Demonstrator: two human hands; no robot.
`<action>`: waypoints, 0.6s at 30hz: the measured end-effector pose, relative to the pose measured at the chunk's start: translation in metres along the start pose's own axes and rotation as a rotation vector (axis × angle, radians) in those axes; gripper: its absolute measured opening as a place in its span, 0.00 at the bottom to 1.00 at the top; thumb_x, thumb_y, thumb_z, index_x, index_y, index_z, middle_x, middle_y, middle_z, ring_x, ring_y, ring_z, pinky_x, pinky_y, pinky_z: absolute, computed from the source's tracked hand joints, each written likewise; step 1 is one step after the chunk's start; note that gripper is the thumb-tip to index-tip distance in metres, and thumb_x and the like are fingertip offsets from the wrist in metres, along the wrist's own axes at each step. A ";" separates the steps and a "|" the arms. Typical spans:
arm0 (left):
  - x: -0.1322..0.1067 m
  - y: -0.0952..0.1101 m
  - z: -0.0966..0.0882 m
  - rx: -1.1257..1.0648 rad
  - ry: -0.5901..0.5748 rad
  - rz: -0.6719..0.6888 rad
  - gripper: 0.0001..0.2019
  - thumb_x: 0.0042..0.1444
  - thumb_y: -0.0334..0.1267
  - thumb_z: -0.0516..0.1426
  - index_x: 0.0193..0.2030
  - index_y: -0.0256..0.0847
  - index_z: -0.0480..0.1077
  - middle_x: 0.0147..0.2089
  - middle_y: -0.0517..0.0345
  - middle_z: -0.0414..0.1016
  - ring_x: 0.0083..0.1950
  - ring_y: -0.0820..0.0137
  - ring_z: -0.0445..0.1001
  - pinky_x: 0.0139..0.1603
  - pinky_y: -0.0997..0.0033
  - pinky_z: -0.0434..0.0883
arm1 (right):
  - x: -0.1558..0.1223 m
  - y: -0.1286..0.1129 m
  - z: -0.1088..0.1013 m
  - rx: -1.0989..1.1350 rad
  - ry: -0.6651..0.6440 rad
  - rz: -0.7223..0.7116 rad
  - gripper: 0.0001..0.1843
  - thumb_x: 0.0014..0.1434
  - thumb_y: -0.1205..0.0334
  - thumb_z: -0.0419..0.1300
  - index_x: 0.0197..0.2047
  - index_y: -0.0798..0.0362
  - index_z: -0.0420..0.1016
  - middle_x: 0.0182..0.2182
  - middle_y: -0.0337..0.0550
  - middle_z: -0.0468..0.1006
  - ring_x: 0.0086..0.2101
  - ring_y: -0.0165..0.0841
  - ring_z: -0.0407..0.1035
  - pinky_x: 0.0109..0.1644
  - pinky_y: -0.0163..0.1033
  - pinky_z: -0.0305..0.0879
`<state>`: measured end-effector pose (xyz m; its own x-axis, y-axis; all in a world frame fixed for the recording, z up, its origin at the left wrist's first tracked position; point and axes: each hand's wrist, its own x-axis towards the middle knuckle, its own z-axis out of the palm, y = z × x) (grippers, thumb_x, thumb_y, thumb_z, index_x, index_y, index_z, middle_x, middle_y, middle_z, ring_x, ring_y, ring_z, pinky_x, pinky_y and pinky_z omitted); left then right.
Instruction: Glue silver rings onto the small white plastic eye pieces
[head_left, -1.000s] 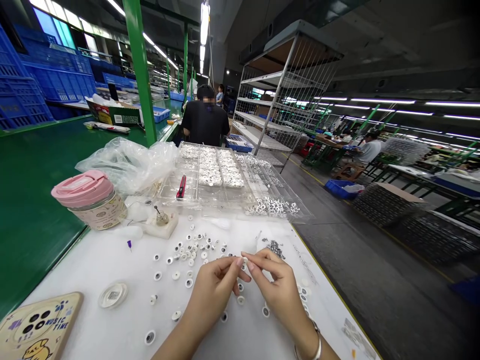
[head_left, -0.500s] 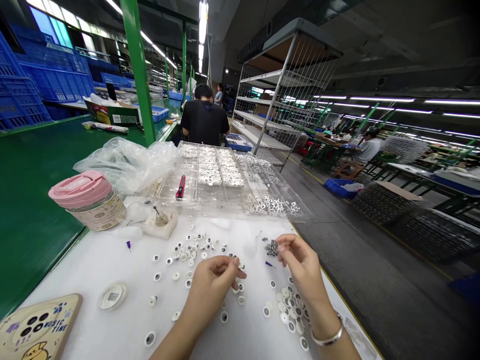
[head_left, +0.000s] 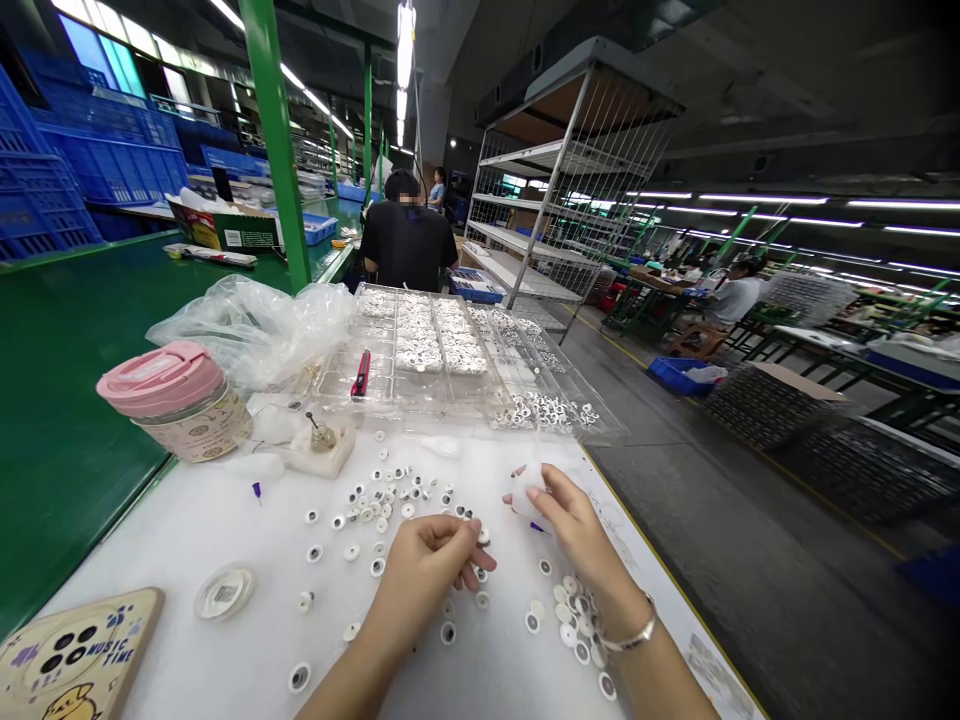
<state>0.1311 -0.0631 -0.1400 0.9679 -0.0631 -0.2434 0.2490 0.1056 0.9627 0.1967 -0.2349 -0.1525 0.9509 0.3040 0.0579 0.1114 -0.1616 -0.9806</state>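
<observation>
My left hand (head_left: 424, 570) rests low over the white work table (head_left: 172, 545), its fingers pinched close together. Whatever they may hold is hidden. A loose plastic wiggle eye (head_left: 484, 537) lies just beyond those fingertips, among several scattered eyes (head_left: 382, 510). My right hand (head_left: 574, 530) is raised at the table's right side, its fingers closed around a small translucent white piece (head_left: 529, 485). Below that wrist lies a cluster of white eyes (head_left: 577, 620). A tiny purple tip (head_left: 535, 527) sits just under my right fingers.
A clear compartment tray (head_left: 450, 360) filled with eyes lies at the table's far end, holding a red utility knife (head_left: 361, 373). A pink-lidded jar (head_left: 176, 400) and a plastic bag (head_left: 247, 335) stand to its left. A co-worker in black (head_left: 409, 245) sits beyond.
My right hand has moved left and up from the small dark pile to the translucent piece. My left hand has barely moved.
</observation>
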 end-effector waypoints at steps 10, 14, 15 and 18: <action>0.001 -0.002 0.002 -0.064 -0.042 -0.081 0.19 0.51 0.48 0.54 0.25 0.30 0.69 0.26 0.49 0.73 0.20 0.76 0.66 0.23 0.79 0.59 | -0.017 -0.011 -0.009 0.105 0.252 -0.157 0.17 0.49 0.58 0.60 0.41 0.57 0.66 0.19 0.37 0.63 0.19 0.23 0.54 0.22 0.31 0.50; 0.000 -0.003 0.004 -0.081 -0.086 -0.126 0.19 0.52 0.47 0.53 0.24 0.30 0.69 0.27 0.48 0.73 0.19 0.77 0.65 0.22 0.79 0.59 | -0.023 -0.017 -0.008 0.157 0.245 -0.167 0.17 0.49 0.56 0.60 0.40 0.58 0.70 0.17 0.36 0.57 0.20 0.24 0.52 0.22 0.32 0.48; -0.001 -0.003 0.005 -0.079 -0.098 -0.136 0.18 0.52 0.47 0.53 0.24 0.30 0.69 0.26 0.48 0.73 0.19 0.77 0.65 0.21 0.80 0.59 | -0.025 -0.019 -0.006 0.162 0.241 -0.182 0.16 0.51 0.55 0.59 0.38 0.58 0.70 0.17 0.36 0.57 0.19 0.24 0.52 0.22 0.32 0.48; -0.002 -0.005 0.005 -0.071 -0.153 -0.154 0.18 0.52 0.47 0.52 0.26 0.31 0.70 0.28 0.49 0.73 0.19 0.76 0.66 0.21 0.79 0.60 | -0.030 -0.024 0.001 0.139 0.292 -0.204 0.16 0.54 0.51 0.54 0.33 0.57 0.69 0.16 0.37 0.58 0.18 0.24 0.52 0.19 0.32 0.46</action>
<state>0.1280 -0.0684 -0.1441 0.9029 -0.2335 -0.3610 0.4007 0.1526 0.9034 0.1650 -0.2398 -0.1310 0.9577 0.0331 0.2860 0.2858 0.0093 -0.9582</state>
